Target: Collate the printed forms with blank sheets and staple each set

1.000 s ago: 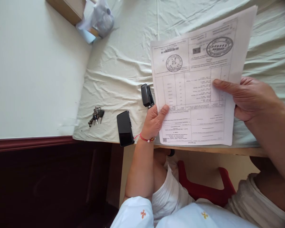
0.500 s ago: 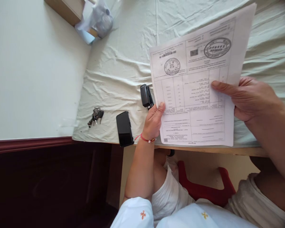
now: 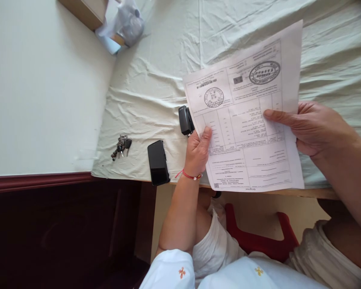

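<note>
Printed sheets of paper (image 3: 237, 160) with two oval stamps and a table of text are held up over the table, upside down to my view. My left hand (image 3: 197, 150) grips their left edge, thumb on top and fingers hidden beneath. On the right edge my right hand (image 3: 319, 124) pinches them, its thumb laid across the print. A black stapler (image 3: 185, 120) lies just beyond my left hand, partly behind the paper's left edge. How many sheets there are, I cannot tell.
A black phone (image 3: 158, 162) lies near the table's front edge, with a bunch of keys (image 3: 121, 147) to its left. At the back left are a plastic bag (image 3: 126, 24) and a cardboard box (image 3: 87, 12). A pale cloth (image 3: 144, 88) covers the table. A red stool (image 3: 258, 237) shows below.
The papers have tilted and their far edge has come down nearer to me. My left hand has shifted slightly right. The stapler, phone and keys stay put.
</note>
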A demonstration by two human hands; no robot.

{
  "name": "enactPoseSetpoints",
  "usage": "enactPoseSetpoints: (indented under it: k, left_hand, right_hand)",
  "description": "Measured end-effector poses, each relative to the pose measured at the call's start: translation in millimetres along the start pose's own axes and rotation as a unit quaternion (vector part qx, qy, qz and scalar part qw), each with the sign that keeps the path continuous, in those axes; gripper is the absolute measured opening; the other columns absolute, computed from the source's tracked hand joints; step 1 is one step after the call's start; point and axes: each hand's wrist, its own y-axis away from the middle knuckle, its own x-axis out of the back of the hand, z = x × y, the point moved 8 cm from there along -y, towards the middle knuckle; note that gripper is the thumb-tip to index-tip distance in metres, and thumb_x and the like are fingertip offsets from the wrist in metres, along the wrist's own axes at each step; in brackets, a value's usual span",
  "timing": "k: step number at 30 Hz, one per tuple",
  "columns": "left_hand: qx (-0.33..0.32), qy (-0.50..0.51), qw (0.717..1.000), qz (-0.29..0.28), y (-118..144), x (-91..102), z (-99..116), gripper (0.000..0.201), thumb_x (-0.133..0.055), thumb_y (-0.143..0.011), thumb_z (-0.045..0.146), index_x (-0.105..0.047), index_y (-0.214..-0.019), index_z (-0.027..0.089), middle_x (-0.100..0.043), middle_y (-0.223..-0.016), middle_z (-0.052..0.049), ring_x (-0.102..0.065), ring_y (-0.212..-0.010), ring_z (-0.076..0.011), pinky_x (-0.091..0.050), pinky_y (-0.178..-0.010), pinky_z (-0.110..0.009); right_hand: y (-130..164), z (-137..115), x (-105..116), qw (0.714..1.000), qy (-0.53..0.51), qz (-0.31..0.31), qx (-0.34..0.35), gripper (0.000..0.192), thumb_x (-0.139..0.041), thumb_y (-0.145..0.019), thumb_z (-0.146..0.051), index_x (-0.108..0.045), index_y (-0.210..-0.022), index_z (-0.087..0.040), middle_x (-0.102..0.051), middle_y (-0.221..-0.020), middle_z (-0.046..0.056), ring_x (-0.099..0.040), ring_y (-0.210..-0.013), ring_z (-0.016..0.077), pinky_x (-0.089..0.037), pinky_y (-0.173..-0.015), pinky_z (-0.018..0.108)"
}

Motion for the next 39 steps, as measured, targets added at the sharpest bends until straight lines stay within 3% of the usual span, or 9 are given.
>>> enactPoseSetpoints:
  k: [7, 13, 21, 30, 36, 39]
  left_hand:
    - [0.05, 0.046, 0.998, 0.003, 2, 4.6, 1, 0.05, -0.075, -0.087, 0.054, -0.07, -0.129, 0.027, -0.075, -0.129, -0.008, -0.057, -0.139, -0.0349, -0.053, -0.113, -0.049]
    - [0.072, 0.058, 0.996, -0.002, 3, 5.2, 3, 0.052, -0.079, -0.086, 0.044, -0.068, -0.133, 0.025, -0.077, -0.124, -0.008, -0.058, -0.138, -0.0352, -0.053, -0.114, -0.049]
    - [0.036, 0.036, 0.997, 0.052, 14, 14.7, 11, 0.045, -0.08, -0.086, 0.038, -0.07, -0.129, 0.026, -0.075, -0.128, -0.005, -0.05, -0.146, -0.0313, -0.049, -0.12, -0.044]
    - [0.04, 0.03, 0.999, 0.016, 27, 7.4, 21, 0.055, -0.076, -0.087, 0.046, -0.064, -0.138, 0.032, -0.075, -0.127, -0.005, -0.049, -0.147, -0.0342, -0.05, -0.118, -0.05]
    - [0.08, 0.045, 0.996, 0.016, 14, 14.7, 13, 0.047, -0.071, -0.089, 0.052, -0.07, -0.127, 0.024, -0.075, -0.126, -0.011, -0.054, -0.142, -0.0375, -0.052, -0.114, -0.05]
    - [0.102, 0.046, 0.993, 0.047, 7, 25.7, 3, 0.042, -0.071, -0.089, 0.052, -0.073, -0.117, 0.022, -0.077, -0.122, -0.011, -0.058, -0.138, -0.0367, -0.052, -0.113, -0.049]
  right_hand:
    - [1, -1, -2, 1.0, -0.002, -0.014, -0.001, 0.04, -0.093, -0.066, -0.031, -0.081, -0.103, -0.02, -0.079, -0.106, 0.008, -0.077, -0.081, 0.026, -0.069, -0.076, 0.045]
    - [2, 2, -5, 0.999, -0.008, -0.039, -0.033, 0.044, -0.095, -0.064, -0.032, -0.081, -0.103, -0.017, -0.078, -0.107, 0.011, -0.077, -0.082, 0.029, -0.069, -0.077, 0.048]
    - [8, -2, -6, 0.991, 0.034, -0.11, -0.066, 0.041, -0.094, -0.065, -0.033, -0.081, -0.102, -0.022, -0.079, -0.099, 0.008, -0.078, -0.082, 0.0283, -0.069, -0.072, 0.043]
    - [28, -5, -11, 0.986, 0.032, -0.123, -0.107, 0.049, -0.092, -0.063, -0.033, -0.08, -0.11, -0.025, -0.079, -0.095, 0.007, -0.077, -0.076, 0.0309, -0.068, -0.064, 0.046]
    - [27, 18, -8, 0.979, 0.041, -0.106, -0.167, 0.038, -0.096, -0.057, -0.034, -0.082, -0.09, -0.021, -0.079, -0.089, 0.011, -0.076, -0.069, 0.0313, -0.066, -0.059, 0.041]
    - [29, 34, -3, 0.966, 0.076, -0.124, -0.212, 0.036, -0.095, -0.058, -0.039, -0.082, -0.083, -0.018, -0.078, -0.089, 0.015, -0.076, -0.069, 0.0341, -0.066, -0.06, 0.043]
